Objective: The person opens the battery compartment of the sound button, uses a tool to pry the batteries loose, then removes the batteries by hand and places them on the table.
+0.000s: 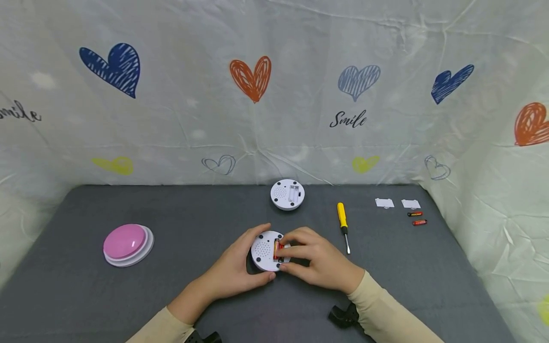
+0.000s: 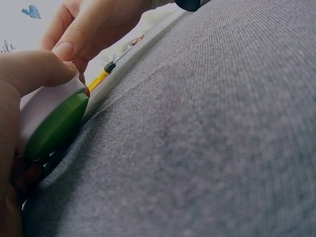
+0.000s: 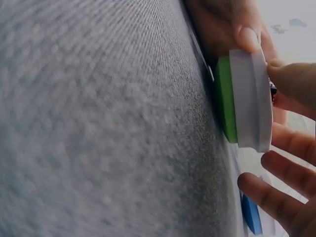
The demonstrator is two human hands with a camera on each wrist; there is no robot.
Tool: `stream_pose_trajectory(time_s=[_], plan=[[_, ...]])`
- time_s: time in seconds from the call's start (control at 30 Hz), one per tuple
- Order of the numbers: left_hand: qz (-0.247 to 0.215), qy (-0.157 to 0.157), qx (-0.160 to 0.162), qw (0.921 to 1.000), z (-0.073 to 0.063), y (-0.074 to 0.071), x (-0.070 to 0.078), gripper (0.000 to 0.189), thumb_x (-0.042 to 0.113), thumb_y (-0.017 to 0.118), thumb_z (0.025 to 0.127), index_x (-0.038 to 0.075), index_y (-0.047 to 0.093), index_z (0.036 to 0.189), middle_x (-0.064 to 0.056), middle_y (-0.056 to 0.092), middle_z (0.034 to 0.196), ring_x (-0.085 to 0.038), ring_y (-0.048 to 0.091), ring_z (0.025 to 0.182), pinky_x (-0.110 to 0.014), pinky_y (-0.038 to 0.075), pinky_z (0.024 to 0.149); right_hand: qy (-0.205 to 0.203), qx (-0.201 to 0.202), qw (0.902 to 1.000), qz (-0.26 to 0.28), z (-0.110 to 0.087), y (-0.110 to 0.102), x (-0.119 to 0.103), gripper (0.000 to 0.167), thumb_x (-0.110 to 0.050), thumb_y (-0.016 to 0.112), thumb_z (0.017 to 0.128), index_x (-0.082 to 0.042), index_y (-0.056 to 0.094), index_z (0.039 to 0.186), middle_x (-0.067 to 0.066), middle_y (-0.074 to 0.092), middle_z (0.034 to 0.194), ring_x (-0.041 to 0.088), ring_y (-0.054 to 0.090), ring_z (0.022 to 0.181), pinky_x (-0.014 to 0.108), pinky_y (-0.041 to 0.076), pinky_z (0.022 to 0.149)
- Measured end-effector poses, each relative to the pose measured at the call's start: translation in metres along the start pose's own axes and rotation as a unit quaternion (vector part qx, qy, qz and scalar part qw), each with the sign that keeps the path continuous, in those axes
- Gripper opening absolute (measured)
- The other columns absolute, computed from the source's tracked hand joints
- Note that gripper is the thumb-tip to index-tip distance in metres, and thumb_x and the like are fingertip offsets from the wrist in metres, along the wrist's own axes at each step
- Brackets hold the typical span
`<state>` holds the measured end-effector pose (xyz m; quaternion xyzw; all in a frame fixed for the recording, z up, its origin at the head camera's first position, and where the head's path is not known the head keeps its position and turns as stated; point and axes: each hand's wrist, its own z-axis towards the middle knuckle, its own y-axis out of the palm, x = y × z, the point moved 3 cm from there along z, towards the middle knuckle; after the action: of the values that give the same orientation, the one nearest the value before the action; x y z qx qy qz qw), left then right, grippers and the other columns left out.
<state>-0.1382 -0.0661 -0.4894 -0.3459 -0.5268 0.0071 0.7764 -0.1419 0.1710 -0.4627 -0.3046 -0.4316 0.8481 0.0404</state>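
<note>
My left hand [image 1: 233,267] grips a round white buzzer button [image 1: 262,250] by its rim, thumb at the near edge and fingers at the far edge. It lies upside down, its green dome [image 3: 226,101] facing the table and its speaker holes and battery bay facing up. Red batteries [image 1: 276,249] sit in the bay, partly covered by my right hand [image 1: 319,259]. Fingertips of that hand press on the batteries, while its thumb touches the near rim. In the right wrist view its other fingers are spread. How fully the batteries are seated is hidden.
Behind lies another upturned buzzer button [image 1: 280,199] with an uncovered bay. A pink buzzer button [image 1: 125,241] stands at left. To the right are a yellow screwdriver [image 1: 342,216], white covers [image 1: 384,203] and two loose batteries [image 1: 419,222]. A printed cloth [image 1: 291,128] hangs behind the table.
</note>
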Motion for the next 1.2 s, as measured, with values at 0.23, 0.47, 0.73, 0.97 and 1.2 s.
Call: stream_pose_trajectory(time_s=[0.23, 0.47, 0.73, 0.97, 1.2], plan=[[-0.004, -0.001, -0.004, 1.0000, 0.000, -0.001, 0.001, 0.102, 0.030, 0.097, 0.085, 0.015, 0.039, 0.168, -0.002, 0.051, 0.161, -0.017, 0.052, 0.143, -0.055, 0.045, 0.117, 0.005, 0.022, 0.9995, 0.021, 0.001, 0.001, 0.002, 0.021, -0.017, 0.089, 0.095, -0.017, 0.085, 0.116, 0.001, 0.070, 0.124, 0.019, 0.062, 0.121, 0.036, 0.054, 0.101], [-0.001, 0.001, -0.001, 1.0000, 0.000, 0.000, -0.001, 0.102, 0.029, 0.097, 0.084, 0.014, 0.040, 0.167, -0.005, 0.050, 0.163, -0.018, 0.051, 0.145, -0.056, 0.044, 0.118, -0.006, 0.014, 0.9995, 0.029, 0.002, -0.003, 0.000, 0.019, -0.018, 0.089, 0.095, -0.020, 0.086, 0.114, 0.000, 0.071, 0.124, 0.020, 0.061, 0.122, 0.035, 0.053, 0.104], [-0.005, 0.000, 0.008, 1.0000, 0.001, 0.001, -0.002, 0.099, 0.029, 0.096, 0.085, 0.013, 0.041, 0.167, -0.006, 0.050, 0.163, -0.021, 0.050, 0.146, -0.057, 0.043, 0.118, -0.024, -0.005, 0.9993, 0.027, 0.001, -0.007, 0.001, 0.020, -0.023, 0.087, 0.097, -0.023, 0.087, 0.117, -0.001, 0.075, 0.132, 0.023, 0.062, 0.129, 0.036, 0.052, 0.110], [-0.008, -0.002, 0.005, 1.0000, 0.002, 0.001, -0.001, 0.101, 0.029, 0.096, 0.084, 0.013, 0.041, 0.167, -0.005, 0.049, 0.164, -0.021, 0.050, 0.146, -0.058, 0.042, 0.118, -0.047, -0.003, 0.9987, 0.021, 0.001, -0.009, 0.000, 0.021, -0.025, 0.088, 0.096, -0.021, 0.087, 0.117, -0.001, 0.076, 0.129, 0.024, 0.064, 0.128, 0.033, 0.051, 0.111], [-0.008, 0.002, 0.004, 1.0000, 0.003, 0.000, -0.002, 0.099, 0.030, 0.096, 0.085, 0.013, 0.041, 0.166, -0.005, 0.050, 0.163, -0.019, 0.051, 0.144, -0.054, 0.043, 0.118, -0.053, 0.015, 0.9984, 0.017, 0.000, -0.010, 0.001, 0.021, -0.022, 0.090, 0.094, -0.020, 0.088, 0.114, 0.000, 0.076, 0.126, 0.022, 0.065, 0.124, 0.032, 0.052, 0.108]])
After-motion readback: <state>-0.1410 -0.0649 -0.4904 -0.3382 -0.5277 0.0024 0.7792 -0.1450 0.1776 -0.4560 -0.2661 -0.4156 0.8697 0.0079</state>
